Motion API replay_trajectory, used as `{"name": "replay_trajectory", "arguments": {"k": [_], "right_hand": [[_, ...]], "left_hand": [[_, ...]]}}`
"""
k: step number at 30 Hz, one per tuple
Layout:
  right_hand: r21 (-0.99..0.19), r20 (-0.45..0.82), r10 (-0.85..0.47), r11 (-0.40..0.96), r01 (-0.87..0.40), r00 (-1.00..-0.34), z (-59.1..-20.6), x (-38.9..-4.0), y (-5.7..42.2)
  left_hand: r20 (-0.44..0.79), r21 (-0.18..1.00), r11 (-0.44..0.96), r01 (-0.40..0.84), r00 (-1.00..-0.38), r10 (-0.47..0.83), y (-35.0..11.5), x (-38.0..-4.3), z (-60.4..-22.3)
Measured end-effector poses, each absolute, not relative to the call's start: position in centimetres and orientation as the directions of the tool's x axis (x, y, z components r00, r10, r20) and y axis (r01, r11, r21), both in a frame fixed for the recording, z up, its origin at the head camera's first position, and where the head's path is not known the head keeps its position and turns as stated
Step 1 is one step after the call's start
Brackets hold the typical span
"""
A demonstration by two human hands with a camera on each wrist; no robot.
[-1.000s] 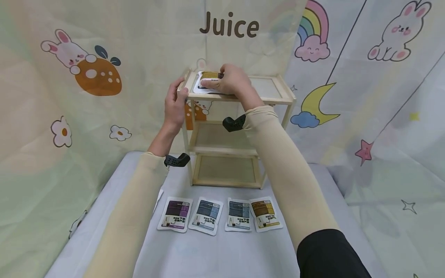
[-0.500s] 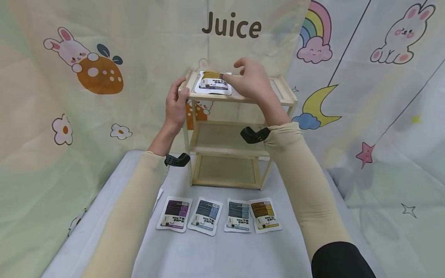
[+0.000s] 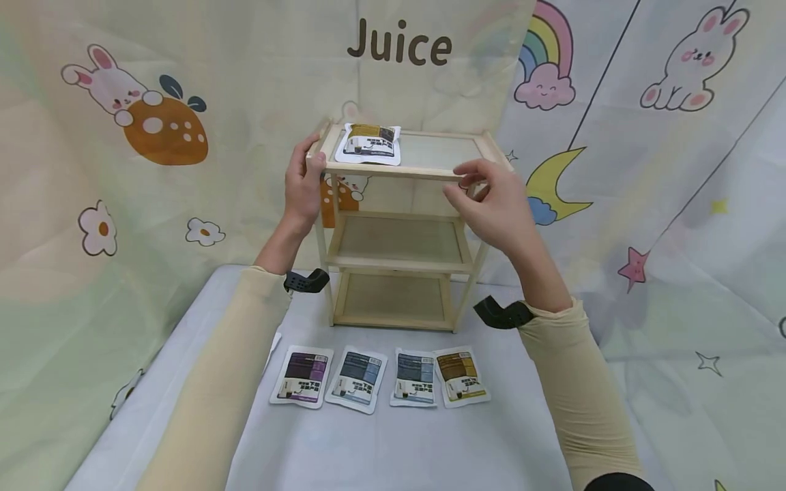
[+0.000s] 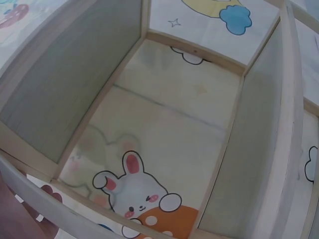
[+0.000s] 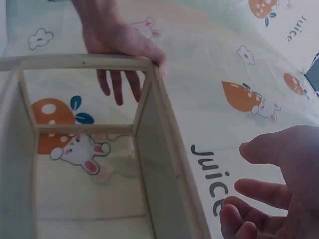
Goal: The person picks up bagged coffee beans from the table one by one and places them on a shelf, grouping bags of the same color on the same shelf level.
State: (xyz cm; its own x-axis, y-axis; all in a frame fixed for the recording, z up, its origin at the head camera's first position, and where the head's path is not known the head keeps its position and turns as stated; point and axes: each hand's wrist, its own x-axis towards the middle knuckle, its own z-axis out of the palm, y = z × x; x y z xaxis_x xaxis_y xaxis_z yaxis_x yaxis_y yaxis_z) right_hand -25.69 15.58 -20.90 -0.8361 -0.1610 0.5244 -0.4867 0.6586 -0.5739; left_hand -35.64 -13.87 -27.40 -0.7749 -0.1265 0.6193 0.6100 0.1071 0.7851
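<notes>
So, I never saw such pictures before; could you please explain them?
There is no machine; a person works bare-handed. The wide picture is taken from the head, the smaller two from the left and right wrists. The left hand grips the left end of a three-tier wooden shelf; the right hand holds nothing. A gold-labelled pouch lies on the top tier. On the white cloth lie a purple-labelled pouch, two blue-labelled pouches and another gold-labelled pouch.

Left hand [image 3: 302, 191] grips the shelf [image 3: 399, 242] bearing one packet [image 3: 370, 144]; right hand [image 3: 500, 204] hangs nearby; four packets [image 3: 301, 376] lie on the worktop [image 3: 368, 453].
</notes>
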Motion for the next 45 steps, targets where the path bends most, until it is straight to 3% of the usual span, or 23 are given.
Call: {"name": "replay_trajectory", "arguments": {"k": [6, 14, 19, 29, 39, 45], "right_hand": [[-0.539, 0.518, -0.189, 0.686, -0.490, -0.834, -25.1, -24.0, 18.1], [-0.570, 0.425, -0.216, 0.691, -0.445, -0.879, -32.4, -23.0, 21.3], [-0.613, 0.341, -0.196, 0.694, -0.376, -0.919, -36.9, -22.5, 22.7], [-0.699, 0.146, -0.117, 0.691, -0.186, -0.982, -44.0, -21.6, 24.1], [-0.712, -0.035, -0.058, 0.702, -0.016, -0.998, -50.6, -20.9, 24.3], [-0.729, -0.062, -0.049, 0.685, 0.012, -0.997, -52.6, -20.1, 24.3]], "left_hand": [[0.622, 0.783, 0.103, 0.613, -0.774, -0.119, -14.0, -35.8, -27.2], [0.595, 0.804, 0.090, 0.588, -0.798, -0.102, -13.7, -34.2, -26.3], [0.601, 0.799, 0.098, 0.594, -0.793, -0.097, -13.5, -33.0, -25.8], [0.617, 0.787, 0.095, 0.609, -0.778, -0.121, -14.2, -35.6, -27.2], [0.616, 0.788, 0.082, 0.611, -0.778, -0.124, -14.2, -35.6, -27.1], [0.619, 0.785, 0.059, 0.616, -0.778, -0.111, -14.0, -35.5, -27.4]]}}
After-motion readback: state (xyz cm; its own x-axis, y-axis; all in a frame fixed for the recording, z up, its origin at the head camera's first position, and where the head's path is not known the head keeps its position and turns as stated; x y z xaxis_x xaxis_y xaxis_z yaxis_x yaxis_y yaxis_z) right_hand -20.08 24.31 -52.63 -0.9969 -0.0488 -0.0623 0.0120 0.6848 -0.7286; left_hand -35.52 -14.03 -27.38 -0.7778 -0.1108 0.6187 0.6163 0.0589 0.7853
